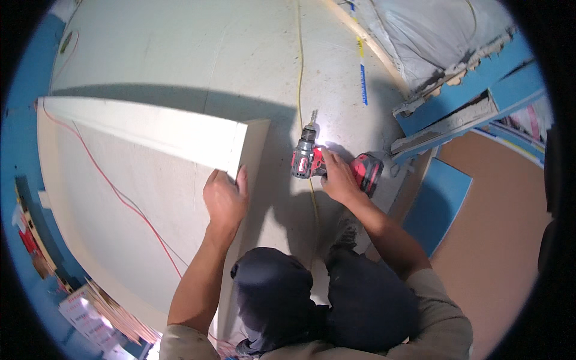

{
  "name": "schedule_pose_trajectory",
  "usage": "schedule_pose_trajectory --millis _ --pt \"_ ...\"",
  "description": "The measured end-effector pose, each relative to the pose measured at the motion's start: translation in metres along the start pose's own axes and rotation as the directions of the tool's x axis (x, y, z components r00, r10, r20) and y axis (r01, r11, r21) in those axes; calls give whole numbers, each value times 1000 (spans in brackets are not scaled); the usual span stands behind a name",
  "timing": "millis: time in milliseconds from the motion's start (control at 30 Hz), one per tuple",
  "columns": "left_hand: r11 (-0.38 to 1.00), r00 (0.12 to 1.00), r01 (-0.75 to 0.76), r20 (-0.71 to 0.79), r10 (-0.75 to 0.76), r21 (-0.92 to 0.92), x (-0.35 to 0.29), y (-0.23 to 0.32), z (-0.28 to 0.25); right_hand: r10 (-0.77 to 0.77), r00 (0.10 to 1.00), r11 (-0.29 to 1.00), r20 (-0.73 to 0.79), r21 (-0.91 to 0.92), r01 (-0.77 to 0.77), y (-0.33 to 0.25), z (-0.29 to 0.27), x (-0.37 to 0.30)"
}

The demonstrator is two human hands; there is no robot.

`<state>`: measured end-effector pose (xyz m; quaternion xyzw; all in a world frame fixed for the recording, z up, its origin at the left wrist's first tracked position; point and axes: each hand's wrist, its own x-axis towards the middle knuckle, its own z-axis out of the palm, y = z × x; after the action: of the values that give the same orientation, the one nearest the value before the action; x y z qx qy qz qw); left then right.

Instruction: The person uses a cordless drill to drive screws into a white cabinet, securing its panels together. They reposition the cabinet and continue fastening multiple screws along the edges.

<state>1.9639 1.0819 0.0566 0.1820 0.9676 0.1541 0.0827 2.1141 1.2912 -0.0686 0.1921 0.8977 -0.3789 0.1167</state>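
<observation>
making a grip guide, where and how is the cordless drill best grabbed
Likely by the handle, between motor housing and battery, from the person's right, as the right hand does: the handle extends that way, while the drill bit points forward.

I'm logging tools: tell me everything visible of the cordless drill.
The cordless drill has a red and dark grey body that looks plastic, and a black chuck holding a metallic bit. The bit points toward the picture's top; the handle angles right to a red and black battery pack. The right hand wraps the handle. A glow on the floor suggests its lamp is lit. Contact with the floor, or spinning, cannot be told.
</observation>
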Motion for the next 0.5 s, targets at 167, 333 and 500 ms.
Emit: schedule_pose_trajectory --millis 167,333,500 --pt "986 980 149 121 -156 70 -3 -7 -11 19 988 996 156 85 -33 -42 -76 -55" --pt "946 853 322 420 -308 41 -45 17 -79 83 956 996 282 -7 -84 -82 -204 -167" --pt "776 734 548 625 -266 -314 -248 30 -229 352 698 935 623 -275 -226 -120 -325 -276"
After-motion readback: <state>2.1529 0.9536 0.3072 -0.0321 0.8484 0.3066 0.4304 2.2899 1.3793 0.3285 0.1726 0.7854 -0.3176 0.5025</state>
